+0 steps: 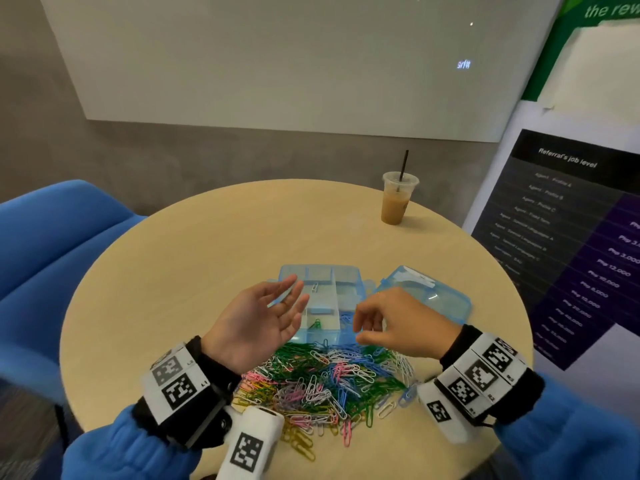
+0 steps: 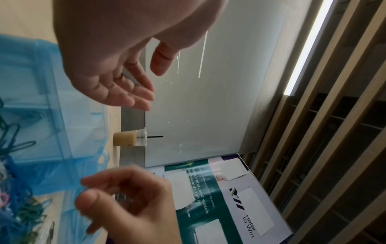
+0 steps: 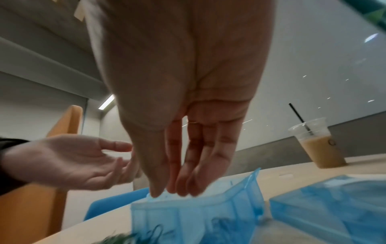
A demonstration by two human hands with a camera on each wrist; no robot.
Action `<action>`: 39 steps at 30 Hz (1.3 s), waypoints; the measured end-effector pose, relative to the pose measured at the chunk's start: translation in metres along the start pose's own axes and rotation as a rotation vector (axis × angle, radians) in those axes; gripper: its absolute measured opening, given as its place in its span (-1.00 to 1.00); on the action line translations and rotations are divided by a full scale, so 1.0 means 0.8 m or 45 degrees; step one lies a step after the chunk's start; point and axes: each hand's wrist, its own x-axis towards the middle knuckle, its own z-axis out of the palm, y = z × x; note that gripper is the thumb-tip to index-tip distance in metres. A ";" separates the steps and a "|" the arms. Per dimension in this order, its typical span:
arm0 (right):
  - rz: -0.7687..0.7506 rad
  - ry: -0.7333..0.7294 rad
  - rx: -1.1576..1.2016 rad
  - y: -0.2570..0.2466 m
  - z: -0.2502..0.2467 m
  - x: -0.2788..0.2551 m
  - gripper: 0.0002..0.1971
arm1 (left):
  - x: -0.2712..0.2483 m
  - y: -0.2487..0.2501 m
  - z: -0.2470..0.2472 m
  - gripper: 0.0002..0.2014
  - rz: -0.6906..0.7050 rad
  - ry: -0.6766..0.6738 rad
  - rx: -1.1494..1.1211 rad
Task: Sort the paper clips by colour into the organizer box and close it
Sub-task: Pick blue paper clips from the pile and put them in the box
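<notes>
Round wooden table (image 1: 194,244) w/ a mixed pile of paper clips (image 1: 325,379) (green, white, pink, blue, yellow) at the near edge, between the person's two wrists. Just behind the pile sits the blue see-through organizer box (image 1: 325,282), open, dividers visible; a few green clips lie in a near compartment, one pale clip in a far one, some blue ones in a near-right compartment. Its lid (image 1: 429,292) lies detached beside it on the right, flat on the table. Left hand (image 1: 256,323) hovers palm-up over the box's left side, fingers straight and slightly spread, holding nothing; left wrist view confirms the empty, loose palm. Right hand (image 1: 391,323) hangs palm-down over the box's near-right corner, fingers pointing down and drawn together toward the thumb; right wrist view shows the fingertips (image 3: 183,186) bunched just above the box rim, but blur means one cannot tell whether a clip is pinched there. Iced coffee cup (image 1: 398,199) w/ black straw stands at the far right of the table, well apart from the box. Blue chair (image 1: 52,244) to the left.
</notes>
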 end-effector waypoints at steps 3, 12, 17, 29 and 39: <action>-0.061 -0.081 -0.004 -0.009 0.010 -0.010 -0.85 | 0.001 0.004 -0.008 -0.81 0.095 0.069 0.041; -0.165 -0.098 -0.066 -0.065 0.039 0.016 -0.68 | -0.009 0.015 -0.019 -0.80 0.233 0.180 0.123; -0.110 -0.202 -0.345 -0.094 0.061 0.050 -0.79 | -0.015 0.016 -0.021 -0.83 0.221 0.177 0.121; -0.071 -0.277 -0.503 -0.092 0.071 0.073 -0.80 | -0.026 0.008 -0.030 -0.82 0.168 0.187 0.114; -0.043 -0.235 0.133 -0.064 0.017 0.070 -0.81 | -0.027 -0.003 -0.033 -0.77 0.255 0.241 0.270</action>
